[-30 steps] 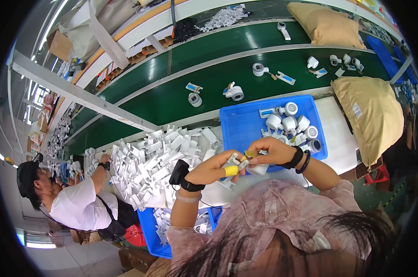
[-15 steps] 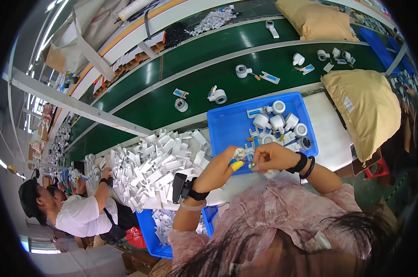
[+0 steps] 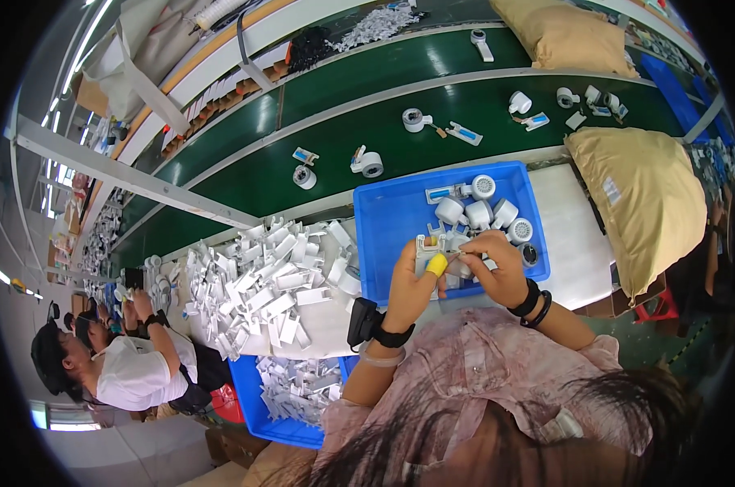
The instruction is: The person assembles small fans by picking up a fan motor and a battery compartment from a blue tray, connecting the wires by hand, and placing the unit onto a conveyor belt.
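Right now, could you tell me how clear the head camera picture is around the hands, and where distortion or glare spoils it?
Head view: sharp at the centre, so the left hand, right hand and blue tray read clearly; the green conveyor belt bows strongly toward the rim; windows at the far left are blown out; the small white part between the hands stays too tiny for detail.

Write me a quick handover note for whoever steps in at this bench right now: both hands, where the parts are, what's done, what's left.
Left hand, yellow cot on one finger, and right hand together hold a small white part over the blue tray.
White round pieces lie in the tray; a heap of loose white plastic parts sits on the bench to the left.
Done: cannot tell which pieces are finished.
Left: the part in hand looks unfinished; the heap is large.
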Tool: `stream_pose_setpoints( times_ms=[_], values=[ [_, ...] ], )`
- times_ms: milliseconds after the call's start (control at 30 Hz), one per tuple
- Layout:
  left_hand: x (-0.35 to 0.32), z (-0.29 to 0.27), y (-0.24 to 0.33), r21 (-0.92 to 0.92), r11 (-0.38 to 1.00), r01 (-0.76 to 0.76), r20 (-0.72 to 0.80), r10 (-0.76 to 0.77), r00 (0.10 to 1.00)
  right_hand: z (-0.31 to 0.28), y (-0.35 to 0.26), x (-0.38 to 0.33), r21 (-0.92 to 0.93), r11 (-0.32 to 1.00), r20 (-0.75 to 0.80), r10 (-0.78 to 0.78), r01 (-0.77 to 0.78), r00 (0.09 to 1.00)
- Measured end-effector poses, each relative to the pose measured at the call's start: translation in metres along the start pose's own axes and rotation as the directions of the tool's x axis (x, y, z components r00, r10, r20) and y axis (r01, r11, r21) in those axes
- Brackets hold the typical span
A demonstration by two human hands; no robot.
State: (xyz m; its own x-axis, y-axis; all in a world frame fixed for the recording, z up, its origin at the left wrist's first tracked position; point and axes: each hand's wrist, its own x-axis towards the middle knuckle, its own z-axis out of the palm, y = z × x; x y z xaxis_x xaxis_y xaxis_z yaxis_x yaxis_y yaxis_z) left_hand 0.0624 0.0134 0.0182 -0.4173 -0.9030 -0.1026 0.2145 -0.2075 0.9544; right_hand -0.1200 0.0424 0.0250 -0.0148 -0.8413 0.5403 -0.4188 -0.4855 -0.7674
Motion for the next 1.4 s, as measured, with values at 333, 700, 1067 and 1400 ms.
stream_pose_setpoints(
  times_ms=[333, 700, 1067, 1400],
  values=[
    [-0.013, 0.013, 0.004, 0.145, 0.989, 0.006, -0.039, 0.000, 0.999, -0.006, -0.004, -0.002, -0.043, 0.975, 0.045, -0.217, 0.219, 0.975],
    [-0.022, 0.031, 0.015, 0.337, 0.929, -0.153, -0.007, 0.165, 0.986, -0.013, -0.016, -0.004, -0.101, 0.951, -0.019, -0.294, 0.291, 0.955],
    [-0.024, 0.032, 0.012, 0.469, 0.848, -0.247, 0.023, 0.268, 0.963, -0.011, -0.015, -0.006, -0.135, 0.941, -0.019, -0.315, 0.310, 0.949],
    [-0.024, 0.038, 0.010, 0.485, 0.837, -0.253, 0.030, 0.274, 0.961, -0.015, -0.015, -0.010, -0.127, 0.943, -0.033, -0.314, 0.307, 0.949]
  ],
)
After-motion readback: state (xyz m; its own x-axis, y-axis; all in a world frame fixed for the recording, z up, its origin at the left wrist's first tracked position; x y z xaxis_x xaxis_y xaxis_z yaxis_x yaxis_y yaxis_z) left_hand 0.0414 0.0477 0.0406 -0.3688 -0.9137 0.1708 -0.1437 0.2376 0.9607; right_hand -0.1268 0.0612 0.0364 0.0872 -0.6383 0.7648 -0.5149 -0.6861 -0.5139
